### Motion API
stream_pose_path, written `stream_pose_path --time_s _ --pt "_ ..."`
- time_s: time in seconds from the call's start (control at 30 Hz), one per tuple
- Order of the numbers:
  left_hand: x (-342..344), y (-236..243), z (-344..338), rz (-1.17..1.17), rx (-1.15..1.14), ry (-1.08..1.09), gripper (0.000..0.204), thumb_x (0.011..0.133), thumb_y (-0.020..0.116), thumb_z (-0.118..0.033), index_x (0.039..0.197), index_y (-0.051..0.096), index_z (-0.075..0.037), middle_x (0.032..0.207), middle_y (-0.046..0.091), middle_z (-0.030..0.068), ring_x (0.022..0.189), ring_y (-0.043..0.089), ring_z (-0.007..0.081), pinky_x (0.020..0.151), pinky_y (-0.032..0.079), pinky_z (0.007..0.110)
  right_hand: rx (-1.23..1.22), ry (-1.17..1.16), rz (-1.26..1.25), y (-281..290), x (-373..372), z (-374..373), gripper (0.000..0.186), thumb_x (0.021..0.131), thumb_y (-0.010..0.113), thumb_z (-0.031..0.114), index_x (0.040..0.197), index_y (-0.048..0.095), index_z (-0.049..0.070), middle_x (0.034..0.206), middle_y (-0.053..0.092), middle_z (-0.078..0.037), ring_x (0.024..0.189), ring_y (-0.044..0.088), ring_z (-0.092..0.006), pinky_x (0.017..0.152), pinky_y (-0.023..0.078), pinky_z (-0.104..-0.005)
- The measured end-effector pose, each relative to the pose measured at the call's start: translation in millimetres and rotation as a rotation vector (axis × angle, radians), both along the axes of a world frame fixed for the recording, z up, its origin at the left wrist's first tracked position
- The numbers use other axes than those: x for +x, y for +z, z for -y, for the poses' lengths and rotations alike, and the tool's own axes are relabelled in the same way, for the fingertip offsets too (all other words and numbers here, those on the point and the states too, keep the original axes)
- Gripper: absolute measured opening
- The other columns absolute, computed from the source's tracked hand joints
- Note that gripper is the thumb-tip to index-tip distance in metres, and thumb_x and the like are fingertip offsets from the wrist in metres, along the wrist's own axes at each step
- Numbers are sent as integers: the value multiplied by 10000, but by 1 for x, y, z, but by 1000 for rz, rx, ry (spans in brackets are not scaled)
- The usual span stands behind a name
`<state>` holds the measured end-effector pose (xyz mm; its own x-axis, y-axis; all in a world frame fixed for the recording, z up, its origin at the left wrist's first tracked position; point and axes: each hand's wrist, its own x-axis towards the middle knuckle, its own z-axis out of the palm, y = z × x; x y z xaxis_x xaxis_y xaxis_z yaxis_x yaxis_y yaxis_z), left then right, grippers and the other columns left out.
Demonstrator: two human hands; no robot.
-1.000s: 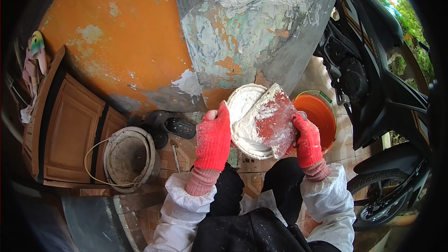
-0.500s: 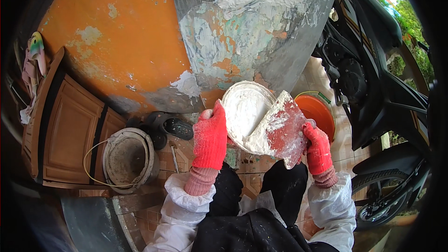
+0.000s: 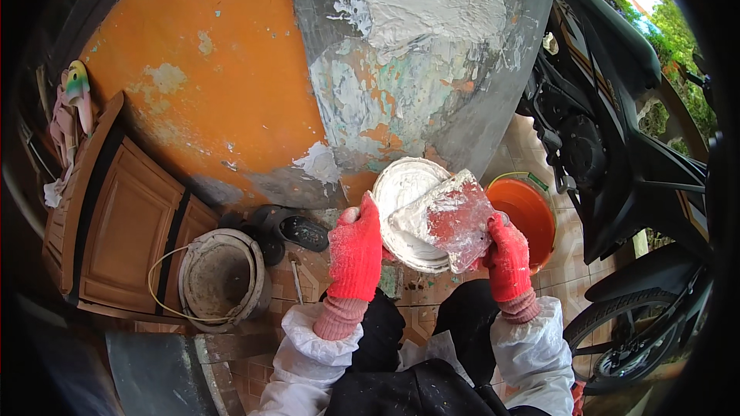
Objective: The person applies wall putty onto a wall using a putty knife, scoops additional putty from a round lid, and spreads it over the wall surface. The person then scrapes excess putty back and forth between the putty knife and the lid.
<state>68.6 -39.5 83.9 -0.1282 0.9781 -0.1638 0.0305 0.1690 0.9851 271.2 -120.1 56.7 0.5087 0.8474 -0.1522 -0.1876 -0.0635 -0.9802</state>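
My left hand (image 3: 354,250), in a red knit glove, grips the left side of a round tub of white paste (image 3: 401,194). A flat scraper (image 3: 455,226), reddish under smears of the paste, lies tilted across the tub's right part and hides some of it. My right hand (image 3: 509,254), gloved the same way, is closed on the scraper's right edge. Above the tub is a wall with flaking orange paint (image 3: 208,77) and a grey section with a thick patch of white paste (image 3: 424,11).
A motorbike (image 3: 586,154) stands close on the right, an orange bucket (image 3: 536,212) behind my right hand. At left are a grimy bucket (image 3: 223,270), a wooden cabinet (image 3: 123,223) and dark footwear (image 3: 301,231). My knees are below the tub on the tiled floor (image 3: 566,285).
The scraper and my right hand swung out to the right half a second ago and are now back leftward over the tub. The whole scene sits a little lower in the picture.
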Motion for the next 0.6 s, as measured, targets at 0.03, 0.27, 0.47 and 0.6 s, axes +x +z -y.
stream_pose_path --time_s 0.03,0.27,0.47,0.6 --pt "-2 -1 -1 48 -5 -2 437 924 515 -395 906 601 33 658 605 78 495 594 127 430 513 255 20 7 -9 -1 2 1 287 890 571 319 804 572 45 559 493 0 440 435 -90 422 324 -227" --pt "2 6 -7 94 -21 8 435 924 516 -395 881 608 28 626 596 64 465 578 122 421 496 241 191 65 -217 -14 20 2 252 914 517 253 853 568 15 623 562 -41 482 504 -135 476 391 -249" --pt "3 -14 -14 189 17 85 448 923 512 -409 864 595 27 613 589 68 445 560 121 432 492 243 330 37 -377 21 6 -1 245 917 472 206 971 579 -8 838 625 -95 667 603 -195 638 471 -295" --pt "14 2 -3 255 39 130 426 928 503 -405 865 586 7 609 587 61 440 555 119 413 482 244 332 8 -121 25 23 -1 202 913 513 230 879 585 44 706 566 -1 585 501 -83 562 384 -220"
